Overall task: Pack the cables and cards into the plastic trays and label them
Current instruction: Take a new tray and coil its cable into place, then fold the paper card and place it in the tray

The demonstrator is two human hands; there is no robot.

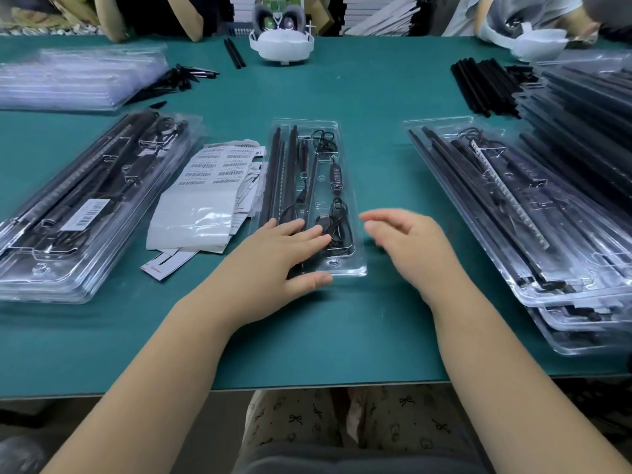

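Observation:
A clear plastic tray [345, 148] lies in the middle of the green table, holding black rods, a coiled USB cable [337, 222] and an inline controller [336, 174]. My left hand [277, 254] rests flat on the tray's near end, fingers straight, thumb at its front edge. My right hand [413, 244] hovers just right of the tray with relaxed fingers, holding nothing. A pile of barcode label sheets and cards [212, 186] lies left of the tray.
A stack of packed trays [78, 213], the top one labelled, sits at the left. More filled trays [533, 213] are stacked at the right. Empty trays [78, 77] lie far left, loose black rods [485, 87] far right. Other people sit across the table.

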